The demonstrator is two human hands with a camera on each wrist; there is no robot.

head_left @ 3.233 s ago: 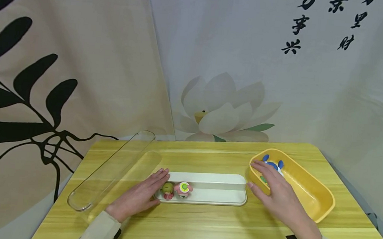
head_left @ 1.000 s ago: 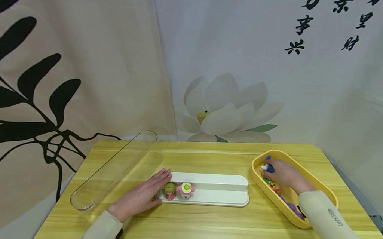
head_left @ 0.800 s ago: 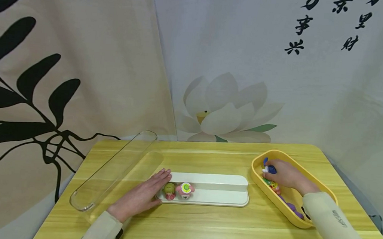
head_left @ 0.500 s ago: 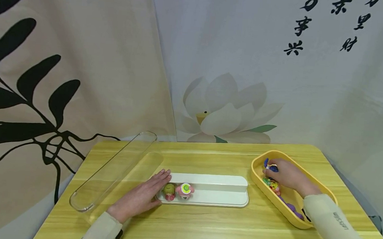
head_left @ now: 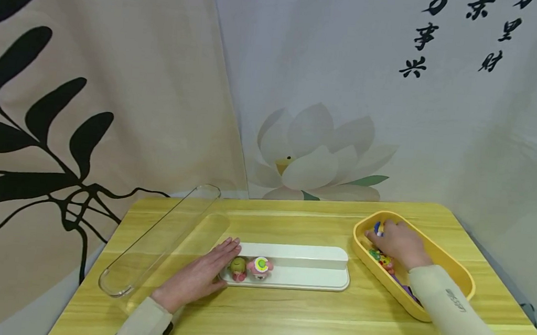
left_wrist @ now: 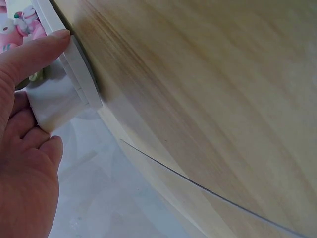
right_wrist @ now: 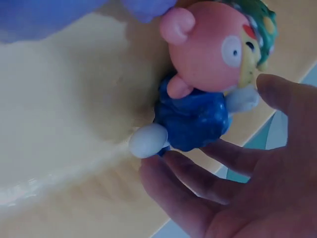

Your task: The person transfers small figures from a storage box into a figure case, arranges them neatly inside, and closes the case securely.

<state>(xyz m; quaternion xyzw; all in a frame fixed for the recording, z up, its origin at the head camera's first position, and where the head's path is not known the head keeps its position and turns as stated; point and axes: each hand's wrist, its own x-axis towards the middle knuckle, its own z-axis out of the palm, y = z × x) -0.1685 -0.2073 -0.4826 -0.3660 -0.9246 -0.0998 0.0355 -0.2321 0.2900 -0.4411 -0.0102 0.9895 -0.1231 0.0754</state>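
Note:
My left hand (head_left: 198, 275) grips the left end of a long white stepped tray (head_left: 307, 278), thumb at its front edge and fingers along the far side. Two toy figurines stand in the tray beside it: one with an olive-green head (head_left: 237, 266) and a pink one with a yellow-white ringed top (head_left: 259, 267). My right hand (head_left: 400, 243) is inside a yellow bin (head_left: 454, 277), its fingers and thumb round a blue and white figurine (right_wrist: 190, 121). In the right wrist view, a pink-headed figurine with a green cap (right_wrist: 208, 47) lies against it.
A clear plastic cover (head_left: 163, 238) lies slantwise at the wooden table's (head_left: 285, 321) left. Purple toys (right_wrist: 44, 17) lie in the bin near my right wrist. A printed curtain (head_left: 327, 88) hangs behind the table.
My right hand came down into the yellow bin and took hold of the blue and white figurine. It has since shifted slightly within the bin. The left hand and tray stay put.

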